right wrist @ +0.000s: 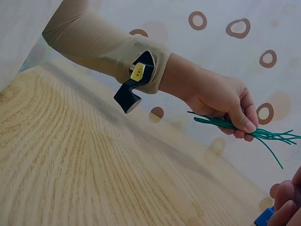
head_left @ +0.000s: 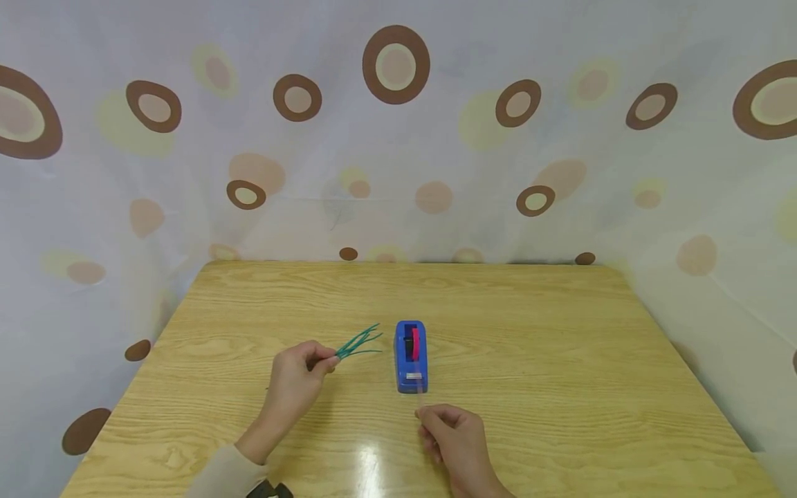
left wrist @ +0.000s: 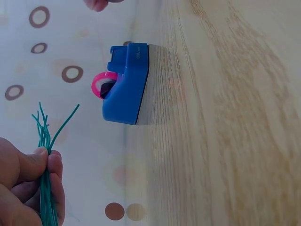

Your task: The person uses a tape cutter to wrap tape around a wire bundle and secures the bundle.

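Note:
My left hand (head_left: 297,377) pinches a bundle of thin green wires or ties (head_left: 359,342) between thumb and fingers, held above the table. In the left wrist view the bundle (left wrist: 46,188) runs through the grip, its loose ends fanning out. A blue tape dispenser (head_left: 402,382) with a pink-cored roll (head_left: 416,344) stands on the table between the hands. In front of it my right hand (head_left: 457,443) pinches the end of a clear tape strip (head_left: 420,398), which stretches from the dispenser's cutting edge. Only some fingers of this hand show in the right wrist view.
The wood-grain table (head_left: 535,332) reaches back to a curtain (head_left: 473,159) printed with brown rings, which also hangs at both sides. A dark strap with a yellow label (right wrist: 137,73) sits round the left wrist, over a beige sleeve (right wrist: 99,44).

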Demonstrator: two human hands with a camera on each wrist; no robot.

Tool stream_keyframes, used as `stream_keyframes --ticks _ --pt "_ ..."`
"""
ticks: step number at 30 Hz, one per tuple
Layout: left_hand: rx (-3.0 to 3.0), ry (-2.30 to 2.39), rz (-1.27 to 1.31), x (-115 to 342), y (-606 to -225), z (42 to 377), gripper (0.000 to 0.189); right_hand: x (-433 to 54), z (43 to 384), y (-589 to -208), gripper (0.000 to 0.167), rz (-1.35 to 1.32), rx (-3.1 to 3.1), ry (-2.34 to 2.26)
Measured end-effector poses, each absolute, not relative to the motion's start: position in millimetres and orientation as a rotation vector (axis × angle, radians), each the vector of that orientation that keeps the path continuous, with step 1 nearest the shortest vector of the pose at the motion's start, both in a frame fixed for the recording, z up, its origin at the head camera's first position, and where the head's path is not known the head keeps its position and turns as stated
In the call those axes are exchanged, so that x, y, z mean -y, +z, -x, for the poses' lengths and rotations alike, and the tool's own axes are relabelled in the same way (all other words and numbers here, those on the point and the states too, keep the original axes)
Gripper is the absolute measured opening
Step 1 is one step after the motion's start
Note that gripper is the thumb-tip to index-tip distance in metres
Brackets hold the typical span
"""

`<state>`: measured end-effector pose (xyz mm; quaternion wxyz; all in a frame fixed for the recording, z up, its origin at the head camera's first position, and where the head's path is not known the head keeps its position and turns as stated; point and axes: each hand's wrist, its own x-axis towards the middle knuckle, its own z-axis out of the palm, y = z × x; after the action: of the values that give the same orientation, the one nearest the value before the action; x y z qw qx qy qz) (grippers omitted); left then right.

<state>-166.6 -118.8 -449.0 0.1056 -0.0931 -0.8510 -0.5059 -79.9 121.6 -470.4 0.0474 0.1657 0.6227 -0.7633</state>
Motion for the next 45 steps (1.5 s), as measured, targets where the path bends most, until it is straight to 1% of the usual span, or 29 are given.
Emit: stream_keyframes --ticks 19,33,45 --pt "2.473 -1.579 0.344 100 -448 167 0.005 -123 79 -473 0.014 -0.514 -1.891 -2.332" --pt "2.45 -1.581 0.414 95 -448 168 0.005 -124 79 -473 0.015 -0.499 -1.896 -2.338" --pt "2.459 -1.62 0.408 90 -450 170 0.004 -124 81 -472 0.018 -0.511 -1.914 -2.3"
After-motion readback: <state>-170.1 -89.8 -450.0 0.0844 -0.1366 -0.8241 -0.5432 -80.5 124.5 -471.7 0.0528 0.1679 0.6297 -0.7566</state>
